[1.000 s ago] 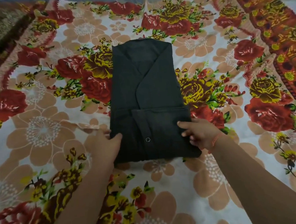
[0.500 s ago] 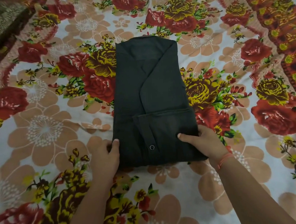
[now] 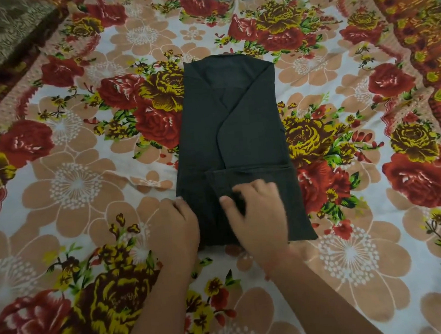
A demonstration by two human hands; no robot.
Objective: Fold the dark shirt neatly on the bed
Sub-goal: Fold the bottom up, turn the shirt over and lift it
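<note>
The dark shirt point(image 3: 240, 129) lies folded into a long narrow rectangle in the middle of the bed, with its sides turned in and its near end folded up into a band. My left hand point(image 3: 176, 227) rests against the shirt's near left edge, fingers curled at the cloth. My right hand point(image 3: 256, 211) lies flat on top of the folded near band, fingers spread and slightly blurred. The snap button on the band is hidden under it.
A floral bedsheet point(image 3: 79, 182) in red, yellow and peach covers the whole bed. A dark patterned cloth point(image 3: 1, 33) lies at the far left corner. The sheet's red and orange border point(image 3: 424, 35) runs along the right side.
My right hand has moved from the shirt's near right edge to the left, onto the top of the folded band. My left hand has stayed at the left edge.
</note>
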